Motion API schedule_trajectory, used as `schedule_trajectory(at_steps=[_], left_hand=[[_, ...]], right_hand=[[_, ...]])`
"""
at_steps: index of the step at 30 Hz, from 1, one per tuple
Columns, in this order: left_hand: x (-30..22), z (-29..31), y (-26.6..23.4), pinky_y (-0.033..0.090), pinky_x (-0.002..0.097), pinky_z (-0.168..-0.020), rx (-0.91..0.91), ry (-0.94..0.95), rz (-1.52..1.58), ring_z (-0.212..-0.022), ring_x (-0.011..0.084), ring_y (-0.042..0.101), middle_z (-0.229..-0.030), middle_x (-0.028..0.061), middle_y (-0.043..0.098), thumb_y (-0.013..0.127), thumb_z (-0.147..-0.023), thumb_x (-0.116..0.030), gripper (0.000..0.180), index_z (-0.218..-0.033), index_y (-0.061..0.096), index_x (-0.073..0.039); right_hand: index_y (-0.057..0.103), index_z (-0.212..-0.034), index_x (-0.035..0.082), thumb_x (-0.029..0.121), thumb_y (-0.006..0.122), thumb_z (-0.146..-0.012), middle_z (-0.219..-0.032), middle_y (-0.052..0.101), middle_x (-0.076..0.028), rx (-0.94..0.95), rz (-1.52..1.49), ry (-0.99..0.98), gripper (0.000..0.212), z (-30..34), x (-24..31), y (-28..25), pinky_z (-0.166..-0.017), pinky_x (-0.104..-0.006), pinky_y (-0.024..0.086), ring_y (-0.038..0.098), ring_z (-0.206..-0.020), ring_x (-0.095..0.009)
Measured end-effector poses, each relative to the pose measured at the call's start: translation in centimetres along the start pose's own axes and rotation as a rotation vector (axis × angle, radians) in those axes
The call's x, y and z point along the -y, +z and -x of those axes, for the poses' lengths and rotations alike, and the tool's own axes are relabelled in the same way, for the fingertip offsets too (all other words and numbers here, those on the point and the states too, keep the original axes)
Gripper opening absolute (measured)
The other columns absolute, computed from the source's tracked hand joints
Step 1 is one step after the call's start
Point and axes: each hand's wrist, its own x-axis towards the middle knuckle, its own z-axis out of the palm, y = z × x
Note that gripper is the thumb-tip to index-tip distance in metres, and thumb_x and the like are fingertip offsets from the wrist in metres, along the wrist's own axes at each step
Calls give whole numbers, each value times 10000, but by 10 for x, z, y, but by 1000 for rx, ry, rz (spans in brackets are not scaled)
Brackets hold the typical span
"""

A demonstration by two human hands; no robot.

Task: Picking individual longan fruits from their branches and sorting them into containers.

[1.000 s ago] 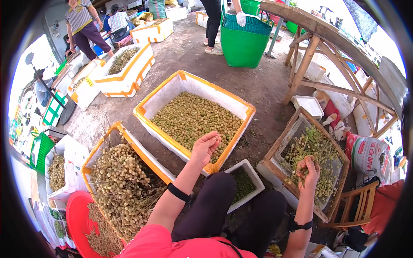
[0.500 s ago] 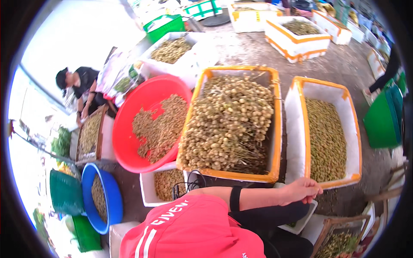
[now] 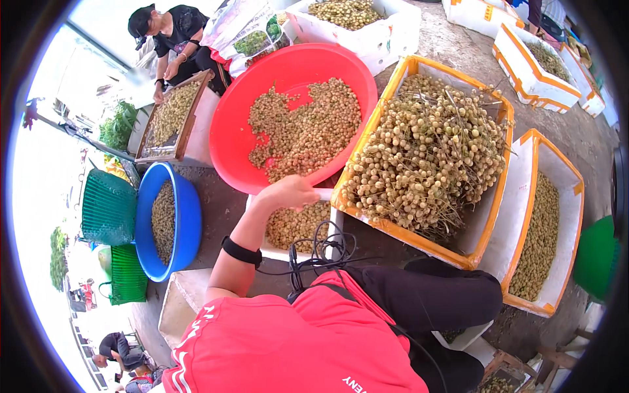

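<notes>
My left hand (image 3: 289, 191), its fingers curled, is over the low white foam box (image 3: 339, 226), beside the near rim of the red basin (image 3: 226, 141). Whatever its fingers may hold is too small to make out. Small round tan fruits (image 3: 296, 226) lie in the box below, and loose fruits (image 3: 321, 118) are spread in the basin. To the right, an orange-edged foam box (image 3: 495, 226) bears a heap of fruit bunches on twigs (image 3: 426, 154). My right hand is out of view.
A narrower orange-taped foam box (image 3: 521, 216) with fruit stands farther right. Left are a blue tub (image 3: 187, 209) and green baskets (image 3: 108, 206). Black cables (image 3: 314, 259) lie across my lap. At the far left a person (image 3: 177, 42) handles fruit on a wooden-framed tray (image 3: 196, 95).
My left hand has moved left, from the near edge of the narrow orange-taped box to above the low white box by the red basin. The whole view has swung leftward.
</notes>
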Motion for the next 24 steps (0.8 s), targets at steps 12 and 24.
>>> schedule_trajectory(at_steps=[12,24], left_hand=[[-303,46,104,445,238,-607,184,1279,42,-688,129,552,-814,74,563,570,-751,-47,191,-942,577,-44],[-417,77,351,456,195,-674,996,1085,251,-766,51,546,-896,26,578,601,-786,-99,242,-993,533,8]], right_hand=[[542,-841,49,128,540,-811,-639,526,-29,-47,-347,82,85,30,49,59,-407,-202,380,496,-530,-106],[561,-825,7,74,553,-796,-712,564,-34,-128,279,-262,74,65,37,3,-560,-236,405,515,-633,-106]])
